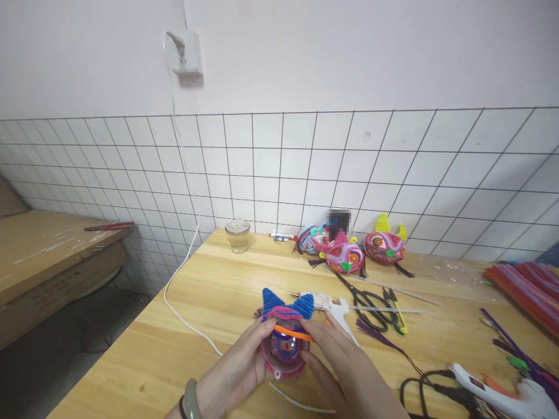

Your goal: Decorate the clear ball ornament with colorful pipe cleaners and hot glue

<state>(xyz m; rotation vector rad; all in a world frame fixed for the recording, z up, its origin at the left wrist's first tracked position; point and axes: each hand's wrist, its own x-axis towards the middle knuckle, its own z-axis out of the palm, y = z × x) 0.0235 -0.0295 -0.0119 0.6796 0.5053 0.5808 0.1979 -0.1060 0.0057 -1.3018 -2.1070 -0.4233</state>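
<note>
Between my hands is a round craft ball (286, 352), clear in the middle, with pink windings round it and two blue ears (273, 302) made of fuzzy pipe cleaner. My left hand (240, 358) grips its left side, the thumb on top near the end of an orange pipe cleaner (292, 333). That orange strip lies across the clear face. My right hand (338, 355) pinches the strip's right end, its fingers against the ball's right side. A white glue gun (323, 301) lies just behind my right hand.
Black scissors (367, 302) and yellow snips (397, 311) lie to the right. Finished-looking craft balls (386, 247) stand by the wall, near a glass cup (237, 235). Bundled pipe cleaners (524, 297) and another glue gun (493, 390) are at right. A white cable (187, 317) crosses the table's left.
</note>
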